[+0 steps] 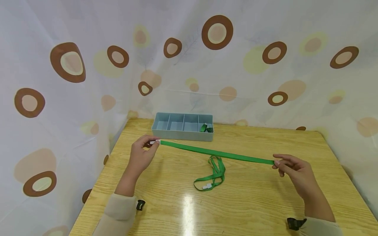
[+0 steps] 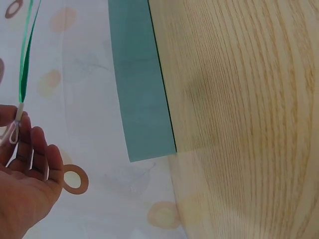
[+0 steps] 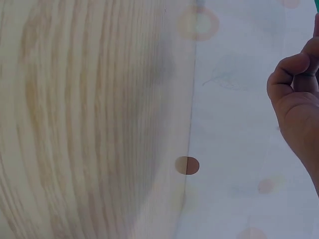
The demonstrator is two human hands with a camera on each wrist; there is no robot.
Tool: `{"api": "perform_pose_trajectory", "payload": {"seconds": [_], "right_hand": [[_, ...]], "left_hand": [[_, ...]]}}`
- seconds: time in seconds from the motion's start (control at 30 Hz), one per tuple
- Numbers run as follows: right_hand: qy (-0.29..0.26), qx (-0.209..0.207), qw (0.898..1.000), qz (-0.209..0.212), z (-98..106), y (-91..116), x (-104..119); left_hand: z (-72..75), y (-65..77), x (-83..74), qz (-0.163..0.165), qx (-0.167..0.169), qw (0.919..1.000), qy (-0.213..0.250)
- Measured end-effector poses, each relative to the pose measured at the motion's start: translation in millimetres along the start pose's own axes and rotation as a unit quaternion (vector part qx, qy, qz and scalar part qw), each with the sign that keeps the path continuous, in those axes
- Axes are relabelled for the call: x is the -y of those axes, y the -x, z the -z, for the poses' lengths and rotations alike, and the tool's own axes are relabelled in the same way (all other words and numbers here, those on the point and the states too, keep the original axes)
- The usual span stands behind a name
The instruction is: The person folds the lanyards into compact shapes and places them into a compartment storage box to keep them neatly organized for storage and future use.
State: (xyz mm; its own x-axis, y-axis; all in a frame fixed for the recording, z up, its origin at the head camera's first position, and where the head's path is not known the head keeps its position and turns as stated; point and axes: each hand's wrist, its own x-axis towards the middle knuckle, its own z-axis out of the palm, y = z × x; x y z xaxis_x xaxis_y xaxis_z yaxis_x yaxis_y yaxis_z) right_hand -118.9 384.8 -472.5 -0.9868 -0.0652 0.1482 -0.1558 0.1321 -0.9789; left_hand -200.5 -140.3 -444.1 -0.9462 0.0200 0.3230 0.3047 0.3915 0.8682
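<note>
The person's left hand (image 1: 141, 154) pinches the white clip (image 2: 19, 112) of a green lanyard (image 1: 217, 153), the right hand (image 1: 296, 171) pinching its other end — each grip pressed on it, the strap straight above the worktop (image 1: 251, 203). A second lanyard (image 1: 218, 177) lies loosely mid-worktop; a compartmented tray (image 1: 180, 135) — green straps (image 1: 203, 128) in its rightmost section — stands near the far edge, left of centre.
</note>
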Motion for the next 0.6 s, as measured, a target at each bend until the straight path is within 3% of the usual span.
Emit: {"api": "perform_pose_trajectory", "payload": {"seconds": [0.1,0.23,0.4,0.6], "right_hand": [[-0.011,-0.004,1.000,0.005,-0.5,0.0,-0.9],[-0.020,-0.023,0.999,0.016,-2.8,-0.6,-2.0],[-0.004,-0.058,0.997,0.049,-10.0,-4.4,3.3],[0.014,-0.058,0.994,0.087,-24.8,-10.6,19.1]], "left_hand": [[-2.2,-0.2,9.6,0.006,0.006,0.9999,0.007],[-4.8,1.1,11.2,0.005,0.018,0.9997,0.015],[-8.6,0.6,3.5,0.013,0.020,0.9993,0.030],[-18.2,0.3,-7.6,-0.003,0.027,0.9986,0.046]]}}
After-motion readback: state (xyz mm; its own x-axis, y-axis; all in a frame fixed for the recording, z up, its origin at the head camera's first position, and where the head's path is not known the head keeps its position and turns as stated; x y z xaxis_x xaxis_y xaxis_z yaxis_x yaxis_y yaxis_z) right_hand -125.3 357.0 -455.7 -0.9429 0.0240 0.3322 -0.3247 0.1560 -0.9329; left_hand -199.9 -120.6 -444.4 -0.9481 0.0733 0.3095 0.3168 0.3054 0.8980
